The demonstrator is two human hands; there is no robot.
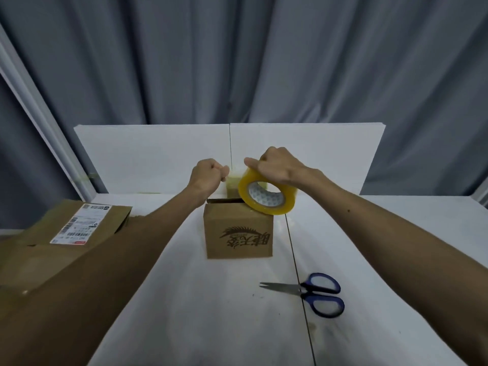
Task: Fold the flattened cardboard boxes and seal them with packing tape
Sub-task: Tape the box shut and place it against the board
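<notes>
A small brown cardboard box (239,233) with a dark printed logo stands upright in the middle of the white table (211,313). My right hand (277,166) grips a yellow roll of packing tape (266,192) from above, its lower rim on the box's top right edge. My left hand (208,173) is curled just left of the roll and pinches the free end of the tape strip (233,180), stretched above the box's far side. The box top is partly hidden by the roll.
Blue-handled scissors (314,293) lie on the table at the front right. A flattened cardboard box with a shipping label (71,228) lies at the left. White upright boards (158,159) stand behind the table, and a grey curtain hangs beyond them.
</notes>
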